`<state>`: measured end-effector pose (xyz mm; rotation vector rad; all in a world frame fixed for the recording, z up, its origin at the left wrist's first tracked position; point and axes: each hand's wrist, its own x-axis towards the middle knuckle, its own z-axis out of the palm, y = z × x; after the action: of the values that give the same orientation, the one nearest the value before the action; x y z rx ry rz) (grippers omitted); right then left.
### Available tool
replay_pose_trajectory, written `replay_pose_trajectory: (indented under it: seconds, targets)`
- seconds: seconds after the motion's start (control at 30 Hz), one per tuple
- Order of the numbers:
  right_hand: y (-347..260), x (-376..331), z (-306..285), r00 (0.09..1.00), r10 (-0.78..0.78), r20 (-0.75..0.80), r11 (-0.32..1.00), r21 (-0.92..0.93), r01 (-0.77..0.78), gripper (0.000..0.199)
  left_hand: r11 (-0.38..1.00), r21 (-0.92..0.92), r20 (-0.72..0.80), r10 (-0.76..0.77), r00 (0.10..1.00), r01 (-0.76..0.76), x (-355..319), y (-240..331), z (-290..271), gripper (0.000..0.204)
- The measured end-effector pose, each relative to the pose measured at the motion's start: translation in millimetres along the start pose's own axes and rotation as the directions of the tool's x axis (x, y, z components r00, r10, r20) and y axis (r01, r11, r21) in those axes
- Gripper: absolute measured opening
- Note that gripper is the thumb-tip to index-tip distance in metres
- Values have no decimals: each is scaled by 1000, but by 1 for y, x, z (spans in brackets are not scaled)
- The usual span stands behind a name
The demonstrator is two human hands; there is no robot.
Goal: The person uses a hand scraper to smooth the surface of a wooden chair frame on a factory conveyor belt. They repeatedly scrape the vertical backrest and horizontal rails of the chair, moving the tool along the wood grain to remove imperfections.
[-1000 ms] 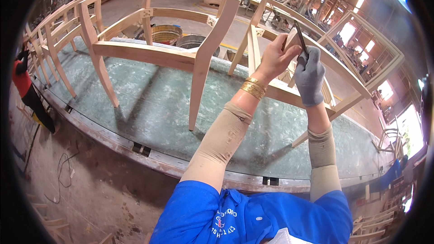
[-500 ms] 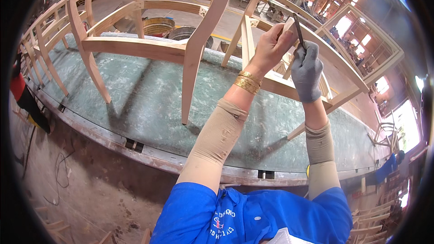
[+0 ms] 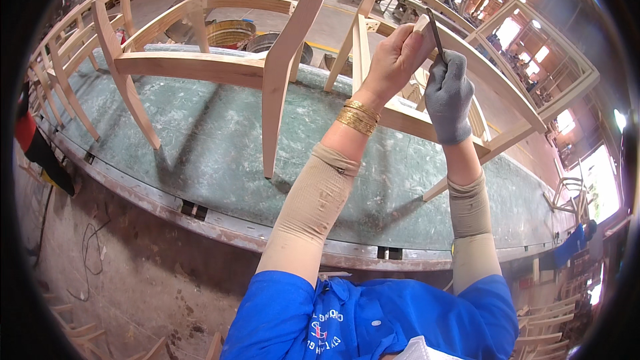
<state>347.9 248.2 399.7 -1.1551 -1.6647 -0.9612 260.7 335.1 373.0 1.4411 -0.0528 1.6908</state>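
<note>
I am gripping the wooden chair rail [image 3: 467,60] at two o'clock with my bare left hand [image 3: 393,60], steadying it; my gloved right hand [image 3: 448,97] is clenching a thin dark tool [image 3: 435,32] against it, above the tabletop [image 3: 200,153].

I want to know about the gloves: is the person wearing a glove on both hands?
No. Only the right hand wears a grey glove; the left hand is bare, with gold bangles on its wrist.

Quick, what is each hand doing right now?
Left hand: bare, closed on the chair frame.
Right hand: gloved, closed on a thin dark tool.
</note>
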Motion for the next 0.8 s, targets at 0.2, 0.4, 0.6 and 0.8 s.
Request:
replay_pose_trajectory:
  seconds: [0.2,0.4,0.6,0.8]
  targets:
    - [1,-1,2,1000,3,-8,1000,6,-3,14,997,-70,-37,9,999,-11,2,-7,3,31]
    - [6,-2,3,1000,1,1,1000,18,-1,13,999,-41,-3,-16,1000,15,-1,-4,3,33]
    - [10,-4,5,1000,2,-16,999,48,-1,13,997,63,-54,46,997,-43,0,2,4,29]
    - [9,-4,7,1000,-5,-12,998,58,6,12,998,30,-68,49,996,-47,0,3,3,29]
